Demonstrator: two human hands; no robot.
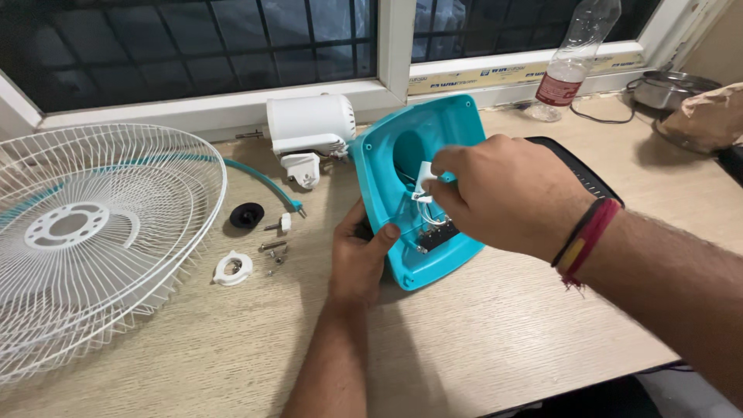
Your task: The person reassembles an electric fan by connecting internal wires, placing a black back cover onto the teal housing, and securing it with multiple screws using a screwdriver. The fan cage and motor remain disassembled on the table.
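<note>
A room in a home, by the look of it. A wooden desk [480,340] sits under a barred window [193,46] (dark outside). A plastic bottle [573,58] and steel pot [669,89] stand near the sill.

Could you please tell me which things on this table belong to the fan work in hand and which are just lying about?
In hand: teal fan base, held by the left hand; small white part pinched by the right hand; white motor housing; fan guard; screws; white ring; black cap.

Lying about: plastic bottle; steel pot; paper bag.

Bare forearms; red, yellow, black thread bands [584,238] on right wrist.
</note>
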